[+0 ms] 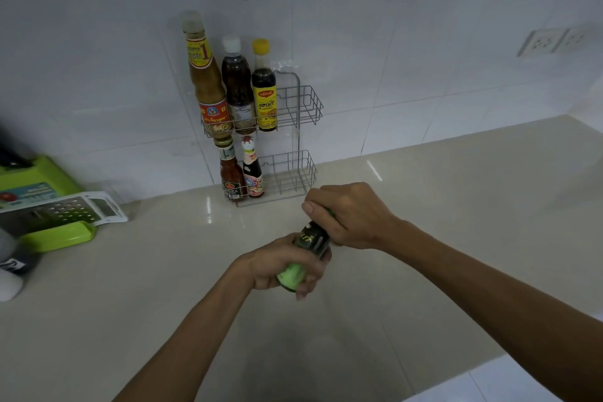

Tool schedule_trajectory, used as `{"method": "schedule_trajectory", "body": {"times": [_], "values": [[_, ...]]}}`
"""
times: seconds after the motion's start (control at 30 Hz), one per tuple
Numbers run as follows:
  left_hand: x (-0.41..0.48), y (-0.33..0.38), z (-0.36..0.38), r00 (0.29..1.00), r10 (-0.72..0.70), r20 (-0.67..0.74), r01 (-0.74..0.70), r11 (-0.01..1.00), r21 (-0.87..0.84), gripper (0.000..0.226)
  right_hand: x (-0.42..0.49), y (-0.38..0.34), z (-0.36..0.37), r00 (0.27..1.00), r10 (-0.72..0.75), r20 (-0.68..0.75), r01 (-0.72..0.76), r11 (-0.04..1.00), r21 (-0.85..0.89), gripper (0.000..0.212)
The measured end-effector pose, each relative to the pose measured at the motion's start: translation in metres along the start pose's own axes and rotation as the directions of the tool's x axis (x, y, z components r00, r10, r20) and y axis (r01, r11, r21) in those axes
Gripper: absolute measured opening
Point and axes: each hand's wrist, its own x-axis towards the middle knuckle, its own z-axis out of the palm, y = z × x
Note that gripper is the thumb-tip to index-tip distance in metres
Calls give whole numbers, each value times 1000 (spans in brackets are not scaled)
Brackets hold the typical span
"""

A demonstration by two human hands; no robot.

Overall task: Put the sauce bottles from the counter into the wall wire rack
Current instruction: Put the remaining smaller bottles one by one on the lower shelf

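Note:
A dark sauce bottle with a green label (311, 238) is held tilted above the counter in both hands. My left hand (280, 266) wraps its lower body; my right hand (349, 215) covers its neck and cap. Behind it, on the tiled wall, hangs a two-tier wire rack (303, 108). The upper tier holds a tall orange-label bottle (205, 81), a dark bottle with a white cap (237, 85) and a yellow-capped bottle (264, 88). The lower tier (293, 173) holds a red chili sauce bottle (231, 173) and a dark bottle with a red label (252, 171).
A green container with a white grater (65, 209) across it lies at the left on the beige counter (456, 206). A white and dark object (9, 268) sits at the far left edge. Wall sockets (551, 41) are at the upper right.

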Motion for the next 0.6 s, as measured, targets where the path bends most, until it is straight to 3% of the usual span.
{"method": "schedule_trajectory", "body": {"times": [0.07, 0.13, 0.23, 0.33, 0.4, 0.43, 0.47, 0.5, 0.53, 0.6], "values": [[-6, -3, -4, 980, -26, 197, 58, 986, -159, 22, 2, -9, 1, 999, -30, -12, 30, 999, 40, 39], [-10, -2, -4, 988, -37, 152, 51, 995, -88, 18, 3, -15, 3, 1000, -19, -13, 19, 1000, 10, 40], [-9, 3, 4, 971, 39, -234, 7, 981, 192, 16, 5, -11, 3, 993, 112, 23, -111, 992, -66, 37], [3, 1, 18, 778, 218, -589, 60, 908, 414, 23, 13, -9, 0, 945, 303, 122, -287, 949, -130, 32], [9, -1, 22, 656, 326, -681, 124, 843, 523, 31, 23, -10, -4, 900, 393, 188, -363, 915, -177, 34], [7, 1, 19, 687, 287, -667, 120, 861, 494, 29, 27, -10, -7, 874, 420, 246, -388, 906, -166, 37], [4, 4, 13, 780, 194, -595, 68, 919, 389, 25, 29, -11, -10, 852, 430, 299, -418, 902, -107, 43], [-3, 8, 8, 901, 83, -426, 16, 975, 222, 21, 29, -13, -13, 854, 409, 321, -431, 902, -2, 47], [-11, 12, 4, 978, -3, -207, 9, 1000, 29, 19, 27, -17, -15, 883, 363, 297, -411, 904, 117, 47], [-23, 18, -1, 997, -38, 65, 46, 992, -117, 16, 23, -29, -16, 956, 243, 162, -274, 939, 206, 39]]}}
